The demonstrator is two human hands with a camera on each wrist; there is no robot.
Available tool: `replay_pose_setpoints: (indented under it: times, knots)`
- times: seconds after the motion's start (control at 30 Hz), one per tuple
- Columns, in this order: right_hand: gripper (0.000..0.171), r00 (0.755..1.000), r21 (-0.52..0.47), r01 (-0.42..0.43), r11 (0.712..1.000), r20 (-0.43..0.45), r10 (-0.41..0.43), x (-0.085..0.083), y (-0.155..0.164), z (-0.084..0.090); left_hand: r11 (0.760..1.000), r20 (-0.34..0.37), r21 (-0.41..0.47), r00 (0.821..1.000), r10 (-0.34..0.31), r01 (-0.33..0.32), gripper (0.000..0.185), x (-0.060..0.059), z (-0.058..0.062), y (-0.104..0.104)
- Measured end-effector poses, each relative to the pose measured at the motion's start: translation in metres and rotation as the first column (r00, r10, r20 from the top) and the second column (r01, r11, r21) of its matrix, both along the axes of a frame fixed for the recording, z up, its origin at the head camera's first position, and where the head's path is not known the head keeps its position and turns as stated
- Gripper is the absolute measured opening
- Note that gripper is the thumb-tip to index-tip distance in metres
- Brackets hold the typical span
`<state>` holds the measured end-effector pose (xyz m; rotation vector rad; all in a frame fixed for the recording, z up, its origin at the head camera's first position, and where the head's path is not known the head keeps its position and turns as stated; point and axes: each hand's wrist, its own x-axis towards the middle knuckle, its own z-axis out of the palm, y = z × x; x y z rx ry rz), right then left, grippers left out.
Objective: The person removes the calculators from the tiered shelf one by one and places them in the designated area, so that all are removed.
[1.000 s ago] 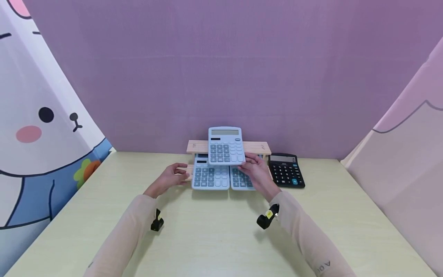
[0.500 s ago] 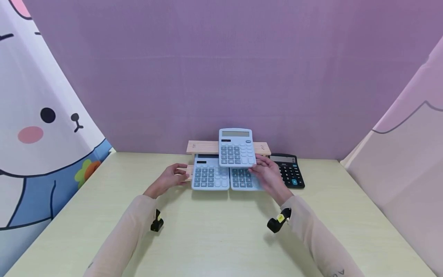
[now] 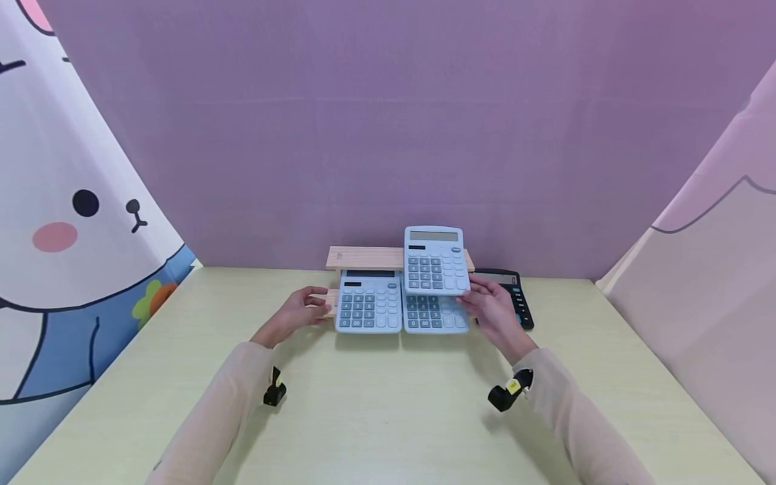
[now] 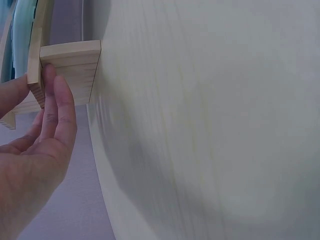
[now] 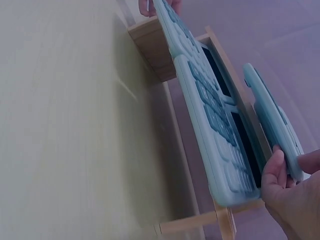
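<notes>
My right hand [image 3: 496,311] pinches a light blue calculator [image 3: 434,261] at its lower right corner. In the right wrist view the thumb and fingers lie on opposite faces of the held calculator [image 5: 275,117]. It overlaps the right end of the top board on a small wooden rack [image 3: 366,257]. My left hand [image 3: 296,315] grips the rack's left end, and the left wrist view has the thumb on one side of a wooden board [image 4: 35,62] and fingers on the other. On the rack's lower level two light blue calculators, a left one [image 3: 368,310] and a right one [image 3: 433,320], lie side by side.
A black calculator [image 3: 523,306] is at the rack's right, partly hidden behind my right hand. The pale wooden table [image 3: 388,411] extends in front. A purple cloth backdrop [image 3: 388,135] rises right behind the rack, with printed cloth on both sides.
My right hand has moved the held calculator to the right along the rack's top, from near the middle to the right end. The left hand stays on the rack's left end.
</notes>
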<state>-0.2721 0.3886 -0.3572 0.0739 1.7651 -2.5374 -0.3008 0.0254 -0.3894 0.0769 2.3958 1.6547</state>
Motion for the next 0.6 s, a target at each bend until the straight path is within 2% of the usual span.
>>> replay_pose_setpoints:
  times: [0.33, 0.6]
  knots:
    - [0.039, 0.999, -0.056, -0.020, 0.998, -0.046, 0.018, 0.007, 0.028, 0.001, 1.000, 0.005, 0.002, 1.000, 0.001, -0.001, 0.052, 0.000, 0.001, 0.000]
    - [0.041, 0.999, -0.050, -0.022, 0.999, -0.046, 0.019, 0.012, 0.047, 0.001, 1.000, 0.010, 0.001, 1.000, 0.002, -0.002, 0.053, -0.002, -0.001, -0.001]
